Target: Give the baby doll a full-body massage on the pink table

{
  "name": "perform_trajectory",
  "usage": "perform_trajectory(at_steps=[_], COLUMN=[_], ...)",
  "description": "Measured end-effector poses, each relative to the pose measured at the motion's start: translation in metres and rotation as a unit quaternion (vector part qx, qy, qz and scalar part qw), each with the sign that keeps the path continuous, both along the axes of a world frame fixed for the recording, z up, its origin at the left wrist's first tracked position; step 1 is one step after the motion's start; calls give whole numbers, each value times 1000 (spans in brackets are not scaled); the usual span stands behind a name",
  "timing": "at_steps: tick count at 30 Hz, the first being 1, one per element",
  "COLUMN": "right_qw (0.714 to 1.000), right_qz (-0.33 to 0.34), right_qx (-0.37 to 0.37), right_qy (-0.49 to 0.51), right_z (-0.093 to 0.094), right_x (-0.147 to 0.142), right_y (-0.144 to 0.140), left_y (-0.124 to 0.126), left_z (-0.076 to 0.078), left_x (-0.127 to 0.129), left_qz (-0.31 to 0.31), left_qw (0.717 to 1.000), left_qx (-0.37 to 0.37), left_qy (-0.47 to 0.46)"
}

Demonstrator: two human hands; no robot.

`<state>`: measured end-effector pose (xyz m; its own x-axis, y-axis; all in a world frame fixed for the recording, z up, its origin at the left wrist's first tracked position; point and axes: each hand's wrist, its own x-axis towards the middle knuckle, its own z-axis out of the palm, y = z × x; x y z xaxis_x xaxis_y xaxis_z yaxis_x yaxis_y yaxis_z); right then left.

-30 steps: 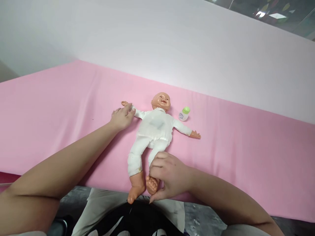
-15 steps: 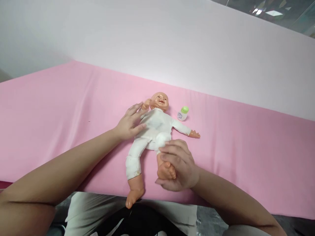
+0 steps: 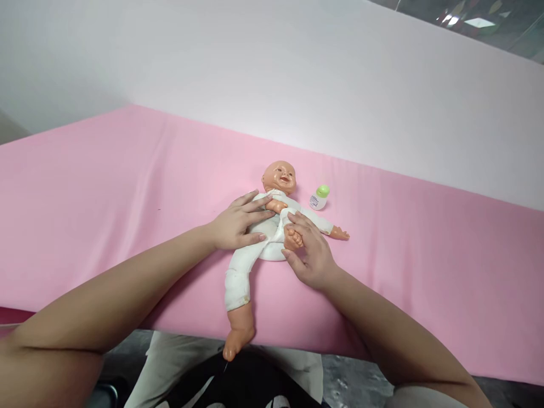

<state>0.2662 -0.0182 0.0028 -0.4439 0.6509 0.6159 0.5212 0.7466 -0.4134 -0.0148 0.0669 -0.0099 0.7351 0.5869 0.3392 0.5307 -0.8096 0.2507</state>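
A baby doll [image 3: 264, 228] with a bald plastic head and a white cloth body lies face up, its head away from me. Spread flat over its arm on my left side is my left hand [image 3: 241, 221], fingers apart; that arm lies bent across the chest, its small hand under the chin. My right hand [image 3: 311, 249] is closed around the doll's foot [image 3: 293, 238] and lower leg, with that leg folded up against the belly. The other leg [image 3: 238, 292] stretches towards me, its foot past the table edge.
A small white bottle with a green cap [image 3: 320, 198] stands beside the doll's head. Pink cloth [image 3: 425, 266] covers the table, which meets a pale wall [image 3: 255, 68] at the back. My lap is just below the front edge.
My right hand has pushed the doll's leg up and away from me, bending it onto the belly. My left hand has brought the doll's arm from beside its head down across the chest.
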Motion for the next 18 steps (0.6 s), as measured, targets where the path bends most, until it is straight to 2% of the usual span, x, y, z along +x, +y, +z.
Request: perform_trajectory(at_steps=[2, 5, 7, 10, 14, 18], right_qw=[1000, 999, 998, 989, 967, 948], right_qz=[-4, 2, 34, 127, 247, 263], right_qx=[9, 36, 58, 75, 22, -42], right_qy=[3, 0, -14, -32, -56, -176], right_z=[3, 11, 18, 22, 9, -2], right_x=[1, 1, 0, -7, -21, -27], right_y=[-2, -11, -21, -36, -51, -55], left_y=[0, 3, 6, 12, 22, 30], left_z=[-2, -5, -5, -5, -8, -7], left_x=[0, -2, -5, -13, -26, -33], left_qz=[14, 71, 122, 210, 320, 396], left_qw=[1000, 997, 990, 969, 926, 899], left_qx=[-1, -7, -19, -43, -94, -148], left_qy=[-8, -43, -70, -122, -178, -112])
